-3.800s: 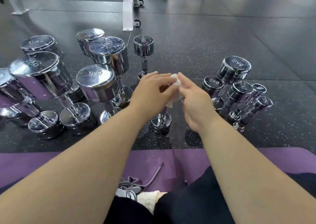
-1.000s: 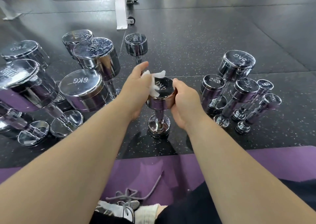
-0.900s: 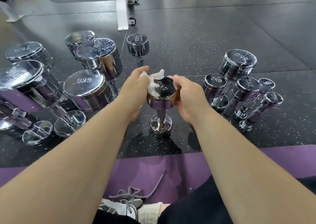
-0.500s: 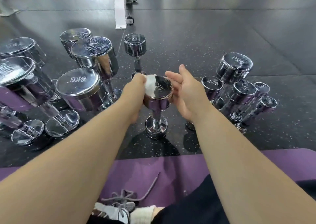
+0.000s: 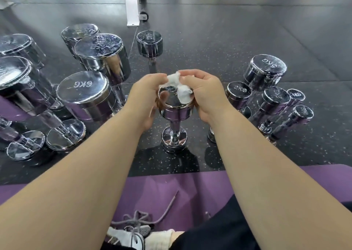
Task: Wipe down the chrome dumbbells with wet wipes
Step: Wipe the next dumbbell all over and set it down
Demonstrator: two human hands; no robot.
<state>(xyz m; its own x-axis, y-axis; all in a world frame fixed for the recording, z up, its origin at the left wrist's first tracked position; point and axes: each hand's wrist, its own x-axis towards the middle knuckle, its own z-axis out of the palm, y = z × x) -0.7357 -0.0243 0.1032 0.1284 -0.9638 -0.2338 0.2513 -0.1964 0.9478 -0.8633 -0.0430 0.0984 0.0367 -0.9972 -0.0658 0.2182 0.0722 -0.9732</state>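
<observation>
Head view: top-face wiping judged under way.
A small chrome dumbbell (image 5: 176,107) is stood on end at centre, axis vertical; a crumpled white wet wipe (image 5: 182,93) is pinched over its top face by the left hand (image 5: 145,99) at 9 o'clock and the right hand (image 5: 204,94) at 3 o'clock, equally near.

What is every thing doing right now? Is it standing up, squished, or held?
wet wipe: crumpled, lying on the middle dumbbell's top.
middle dumbbell: upright on the floor.
left hand: pinches the wet wipe.
right hand: pinches the wet wipe.
6KG dumbbell: on end, untouched.
</observation>
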